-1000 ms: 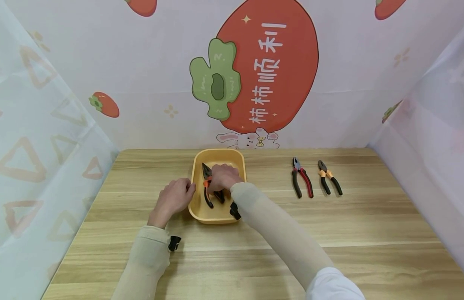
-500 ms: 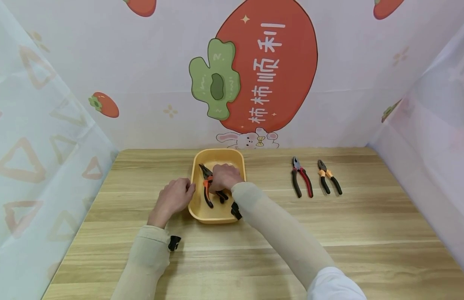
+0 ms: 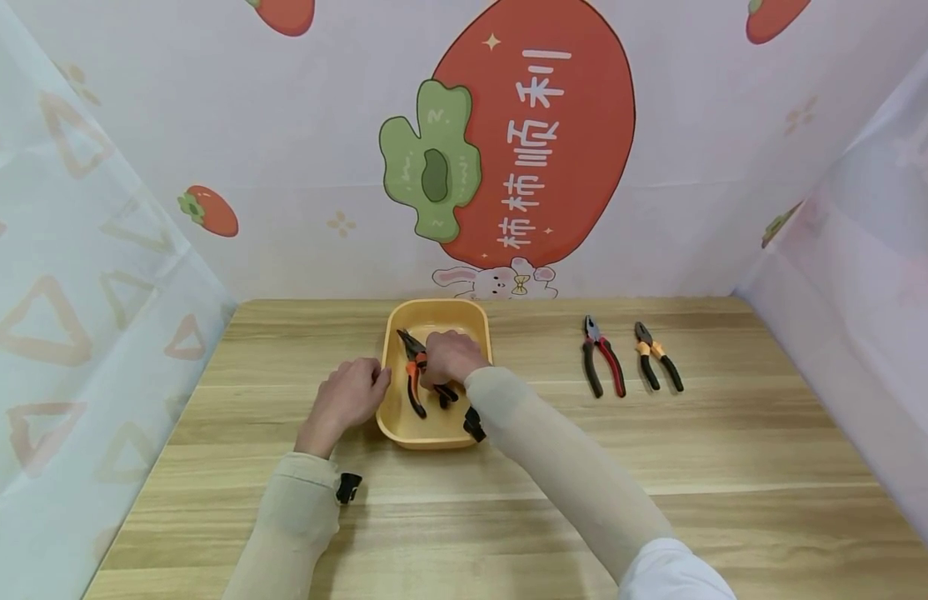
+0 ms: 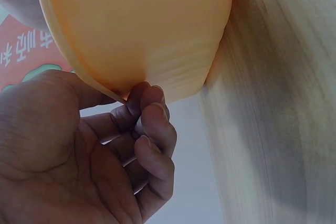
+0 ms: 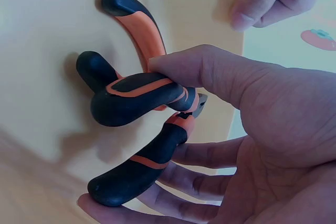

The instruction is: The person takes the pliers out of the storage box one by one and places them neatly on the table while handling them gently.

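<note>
In the head view my left hand [image 3: 347, 392] is at the left side of a yellow plastic bin [image 3: 434, 439]; the left wrist view shows its thumb and fingers pinching the bin's rim [image 4: 79, 72]. My right hand [image 3: 452, 358] reaches down inside the bin. Seen from the right wrist, it grips a pair of pliers [image 5: 139, 98] with black and orange handles, thumb on one handle and fingers behind the other. Their jaws are mostly hidden by the hand. Long-nose pliers [image 3: 414, 390] with orange and black handles lie beside them in the bin, pointing to the far left.
On the wooden table [image 3: 554, 517] to the right lie red-and-black pliers [image 3: 604, 357] and, farther right, yellow-and-black pliers [image 3: 657, 357]. A printed backdrop [image 3: 306, 250] rises behind the table, with pale cloth walls at both sides.
The handles of the pliers in my right hand have turned slightly to the right. The long-nose pliers' tip has shifted a little left. My left hand has stayed on the rim.
</note>
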Action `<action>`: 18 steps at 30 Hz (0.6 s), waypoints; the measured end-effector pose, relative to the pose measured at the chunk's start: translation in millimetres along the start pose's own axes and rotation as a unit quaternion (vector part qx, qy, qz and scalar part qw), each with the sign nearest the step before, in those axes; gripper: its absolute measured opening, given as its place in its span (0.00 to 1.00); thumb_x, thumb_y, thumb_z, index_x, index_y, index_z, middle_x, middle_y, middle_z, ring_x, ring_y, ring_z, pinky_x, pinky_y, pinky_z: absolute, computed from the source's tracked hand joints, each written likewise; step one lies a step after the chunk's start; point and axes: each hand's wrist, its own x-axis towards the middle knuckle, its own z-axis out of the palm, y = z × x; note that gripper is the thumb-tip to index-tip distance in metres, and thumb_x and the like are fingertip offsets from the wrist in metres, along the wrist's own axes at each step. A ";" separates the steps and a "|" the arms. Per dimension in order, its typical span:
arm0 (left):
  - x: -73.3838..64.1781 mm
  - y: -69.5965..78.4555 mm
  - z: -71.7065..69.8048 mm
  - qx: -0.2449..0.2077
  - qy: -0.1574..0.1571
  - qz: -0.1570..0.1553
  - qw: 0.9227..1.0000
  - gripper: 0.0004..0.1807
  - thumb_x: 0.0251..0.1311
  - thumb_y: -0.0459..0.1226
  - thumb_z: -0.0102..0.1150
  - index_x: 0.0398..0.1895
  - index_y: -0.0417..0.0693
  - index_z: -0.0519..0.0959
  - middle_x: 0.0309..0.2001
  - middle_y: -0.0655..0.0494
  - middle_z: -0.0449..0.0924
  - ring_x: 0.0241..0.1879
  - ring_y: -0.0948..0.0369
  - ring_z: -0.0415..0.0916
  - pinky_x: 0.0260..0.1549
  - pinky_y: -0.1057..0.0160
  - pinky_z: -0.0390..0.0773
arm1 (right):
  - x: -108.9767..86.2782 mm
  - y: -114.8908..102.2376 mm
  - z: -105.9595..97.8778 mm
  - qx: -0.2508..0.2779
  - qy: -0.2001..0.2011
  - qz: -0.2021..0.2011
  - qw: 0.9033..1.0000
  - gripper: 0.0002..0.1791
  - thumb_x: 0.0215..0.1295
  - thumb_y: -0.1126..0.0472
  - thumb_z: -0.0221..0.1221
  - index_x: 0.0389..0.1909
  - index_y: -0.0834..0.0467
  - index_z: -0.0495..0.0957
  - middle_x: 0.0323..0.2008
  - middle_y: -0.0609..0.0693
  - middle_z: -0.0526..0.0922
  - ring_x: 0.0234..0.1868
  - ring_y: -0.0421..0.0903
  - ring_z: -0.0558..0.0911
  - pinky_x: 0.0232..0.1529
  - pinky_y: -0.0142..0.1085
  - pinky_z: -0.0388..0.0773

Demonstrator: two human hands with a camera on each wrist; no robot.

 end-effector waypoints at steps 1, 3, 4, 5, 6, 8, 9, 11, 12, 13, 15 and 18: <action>0.0 0.0 0.0 0.000 0.000 0.000 1.000 0.19 0.75 0.43 0.49 0.23 0.48 0.73 0.19 0.53 0.70 0.19 0.56 0.68 0.19 0.58 0.65 | -0.3 0.5 -0.6 0.000 0.003 -0.001 1.000 0.10 0.57 0.57 0.70 0.27 0.54 0.79 0.26 0.48 0.76 0.29 0.48 0.74 0.31 0.38 0.68; -0.1 0.0 0.1 0.000 0.000 0.000 1.000 0.19 0.75 0.43 0.49 0.23 0.48 0.73 0.19 0.53 0.70 0.19 0.56 0.68 0.19 0.58 0.66 | -1.4 1.4 -2.2 0.002 0.011 -0.004 1.000 0.10 0.57 0.56 0.70 0.29 0.54 0.79 0.26 0.48 0.76 0.29 0.47 0.74 0.29 0.37 0.69; -0.1 -0.1 0.1 0.000 0.000 0.000 1.000 0.19 0.75 0.43 0.49 0.23 0.48 0.73 0.19 0.53 0.70 0.19 0.56 0.68 0.19 0.58 0.66 | -1.8 1.8 -3.2 0.001 0.014 -0.006 1.000 0.10 0.57 0.55 0.70 0.29 0.54 0.79 0.26 0.48 0.76 0.29 0.47 0.75 0.28 0.37 0.69; -0.2 -0.1 0.1 0.000 0.000 -0.001 1.000 0.19 0.75 0.43 0.49 0.23 0.48 0.73 0.19 0.53 0.70 0.19 0.56 0.68 0.19 0.58 0.66 | -2.2 2.4 -4.5 -0.001 0.017 -0.009 1.000 0.11 0.57 0.55 0.70 0.30 0.54 0.79 0.26 0.48 0.75 0.29 0.46 0.74 0.28 0.37 0.69; -0.3 -0.1 0.0 0.000 -0.001 0.000 1.000 0.19 0.75 0.43 0.49 0.23 0.48 0.73 0.19 0.53 0.70 0.19 0.56 0.68 0.19 0.58 0.66 | -3.0 2.8 -6.0 -0.006 0.018 -0.013 1.000 0.11 0.57 0.54 0.70 0.30 0.54 0.78 0.26 0.47 0.75 0.29 0.46 0.74 0.28 0.36 0.69; -0.3 -0.3 0.0 0.001 -0.001 0.000 1.000 0.19 0.75 0.43 0.49 0.23 0.48 0.73 0.19 0.53 0.70 0.19 0.56 0.68 0.19 0.58 0.66 | -4.9 3.4 -9.1 -0.009 0.022 -0.018 1.000 0.12 0.57 0.53 0.71 0.30 0.53 0.78 0.26 0.47 0.75 0.30 0.45 0.74 0.29 0.37 0.69; -0.3 -0.3 0.0 0.001 -0.001 0.000 1.000 0.19 0.75 0.43 0.49 0.22 0.48 0.73 0.19 0.53 0.70 0.19 0.56 0.68 0.19 0.58 0.66 | -6.1 3.8 -10.8 -0.013 0.023 -0.020 0.999 0.13 0.58 0.52 0.71 0.30 0.53 0.77 0.26 0.46 0.75 0.30 0.45 0.74 0.30 0.38 0.69; -0.3 -0.4 0.1 0.000 -0.001 0.001 1.000 0.19 0.75 0.43 0.49 0.22 0.48 0.73 0.19 0.53 0.70 0.19 0.56 0.68 0.19 0.58 0.66 | -8.4 4.5 -14.4 -0.016 0.025 -0.022 0.999 0.13 0.58 0.50 0.70 0.29 0.52 0.77 0.26 0.46 0.75 0.29 0.44 0.74 0.30 0.38 0.68; -0.3 -0.4 0.2 -0.001 -0.001 0.002 1.000 0.19 0.75 0.43 0.49 0.23 0.48 0.73 0.19 0.53 0.70 0.19 0.56 0.68 0.19 0.59 0.66 | -9.9 5.0 -16.1 -0.014 0.026 -0.021 0.999 0.14 0.58 0.50 0.71 0.29 0.52 0.77 0.25 0.45 0.75 0.29 0.44 0.74 0.30 0.38 0.68; -0.2 -0.4 0.2 -0.001 -0.001 0.002 1.000 0.19 0.75 0.43 0.49 0.23 0.48 0.73 0.19 0.53 0.71 0.19 0.57 0.68 0.19 0.59 0.66 | -11.4 5.5 -17.9 -0.011 0.027 -0.021 0.999 0.15 0.58 0.49 0.71 0.28 0.52 0.76 0.24 0.45 0.74 0.28 0.44 0.74 0.30 0.38 0.68; -0.2 -0.4 0.2 -0.002 -0.001 0.002 1.000 0.19 0.75 0.42 0.49 0.23 0.48 0.73 0.19 0.54 0.71 0.19 0.57 0.68 0.19 0.59 0.66 | -14.2 7.0 -21.3 -0.004 0.028 -0.022 0.999 0.17 0.58 0.48 0.71 0.28 0.52 0.75 0.23 0.45 0.71 0.26 0.44 0.73 0.28 0.37 0.67; -0.3 -0.2 0.1 -0.002 -0.001 0.001 1.000 0.19 0.75 0.42 0.49 0.23 0.47 0.73 0.19 0.53 0.71 0.19 0.57 0.68 0.19 0.59 0.66 | -19.0 9.9 -27.0 0.007 0.036 -0.026 0.999 0.19 0.58 0.46 0.72 0.27 0.53 0.73 0.22 0.45 0.67 0.25 0.44 0.70 0.26 0.36 0.65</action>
